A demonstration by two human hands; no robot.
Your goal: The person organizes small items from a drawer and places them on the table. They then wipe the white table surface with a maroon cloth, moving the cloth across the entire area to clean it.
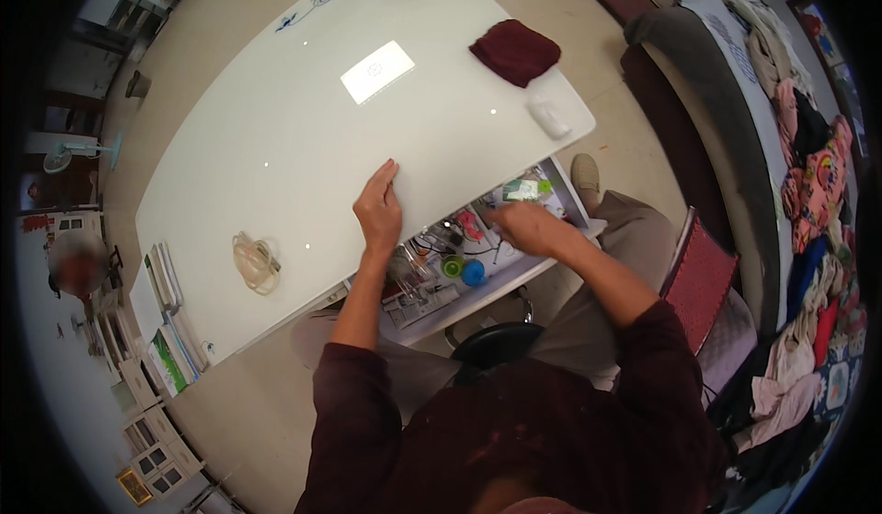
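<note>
My left hand (380, 212) rests on its side on the white table top (331, 149), near the edge. Its fingers are extended, the thumb slightly apart, and it holds nothing. Below that edge an open drawer (475, 300) is full of small items. My right hand (527, 228) reaches into it from the right, fingers bent and pointing down; whether they grip anything is hidden. Close to those fingers lies a pink-red item (470, 226). A green round container (453, 266) and a blue ridged round item (473, 273) sit nearer the drawer's front.
A folded maroon cloth (517, 52) and a white packet (549, 116) lie at the table's right corner. A coiled pale cable (255, 263) is at left, beyond it several books (172, 342). A red chair (706, 286) and clothes-covered sofa (689, 100) stand right.
</note>
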